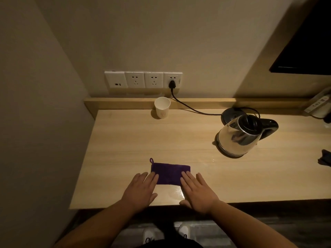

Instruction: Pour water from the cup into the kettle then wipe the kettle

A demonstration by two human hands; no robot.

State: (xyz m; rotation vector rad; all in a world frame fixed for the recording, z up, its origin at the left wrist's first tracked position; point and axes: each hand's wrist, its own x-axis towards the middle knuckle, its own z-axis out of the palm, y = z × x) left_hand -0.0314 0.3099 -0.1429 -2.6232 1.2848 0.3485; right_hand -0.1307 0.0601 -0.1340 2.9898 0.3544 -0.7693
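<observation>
We rest our left hand [141, 191] and right hand [198, 193] flat on the wooden desk [125, 140], fingers stretched out and gripping nothing, fingertips lying on the two ends of the folded purple cloth [169, 173]. The white paper cup [162, 107] stands upright at the back edge, below the wall sockets [143, 80]. The steel kettle [240, 136] sits well to the right, off its black base [228, 114], lid closed.

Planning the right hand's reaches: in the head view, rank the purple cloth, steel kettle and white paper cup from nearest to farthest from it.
From the right hand:
1. Folded purple cloth, under its fingertips.
2. Steel kettle, ahead to the right.
3. White paper cup, far back by the wall.
</observation>
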